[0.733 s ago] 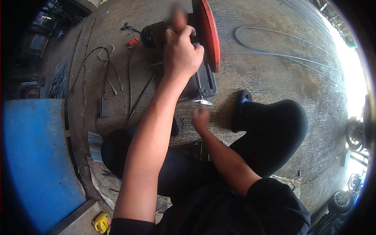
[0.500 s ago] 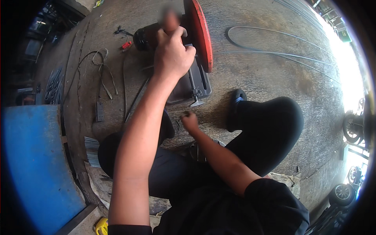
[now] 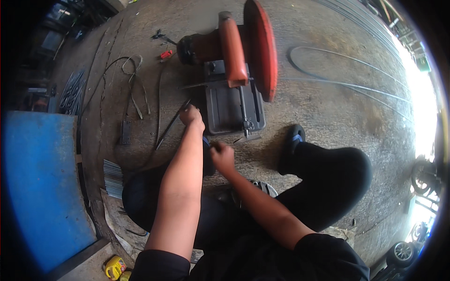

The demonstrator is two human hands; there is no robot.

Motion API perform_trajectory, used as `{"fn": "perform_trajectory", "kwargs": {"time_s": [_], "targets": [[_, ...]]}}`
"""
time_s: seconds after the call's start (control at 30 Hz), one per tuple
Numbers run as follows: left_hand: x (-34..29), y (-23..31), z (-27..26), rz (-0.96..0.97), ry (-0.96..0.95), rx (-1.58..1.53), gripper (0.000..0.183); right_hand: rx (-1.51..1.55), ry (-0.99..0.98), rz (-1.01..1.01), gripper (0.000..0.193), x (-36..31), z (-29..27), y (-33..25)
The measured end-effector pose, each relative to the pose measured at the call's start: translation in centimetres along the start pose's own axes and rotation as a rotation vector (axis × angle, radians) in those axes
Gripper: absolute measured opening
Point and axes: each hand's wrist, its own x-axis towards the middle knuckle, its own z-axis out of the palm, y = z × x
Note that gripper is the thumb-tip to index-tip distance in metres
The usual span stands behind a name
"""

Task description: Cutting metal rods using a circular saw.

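Observation:
A red cut-off saw (image 3: 234, 54) with a round blade guard (image 3: 261, 51) stands ahead of me on a dark grey base (image 3: 229, 110). A thin metal rod (image 3: 191, 86) sticks out from its left side. My left hand (image 3: 192, 117) is low beside the base's left edge, next to the upper end of a dark bar (image 3: 173, 124) on the floor. Its fingers are turned down and mostly hidden. In front of the base, near the vise crank (image 3: 247, 138), my right hand (image 3: 221, 157) is closed and slightly blurred; what it may hold is hidden.
Long thin rods (image 3: 347, 83) curve across the floor at right. Cut rod pieces (image 3: 113, 179) lie in a row by my left knee. A looped cable (image 3: 133, 77), a dark perforated plate (image 3: 125, 132) and a blue panel (image 3: 44, 187) are at left. A yellow object (image 3: 115, 267) sits at lower left.
My left hand has let go of the saw's handle and come down to the left of the base. My right hand has drawn slightly toward me. The view has shifted a little.

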Motion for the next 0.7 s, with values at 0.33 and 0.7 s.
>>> {"fn": "perform_trajectory", "kwargs": {"time_s": [0.33, 0.7], "targets": [[11.5, -4.8, 5.1, -0.476, -0.131, -0.028, 0.015, 0.486, 0.215, 0.343, 0.032, 19.3, 4.0, 0.1], [19.7, -6.5, 7.6, -0.561, -0.583, -0.074, 0.029, 0.418, 0.185, 0.346, 0.038, 23.5, 5.0, -1.9]]}}
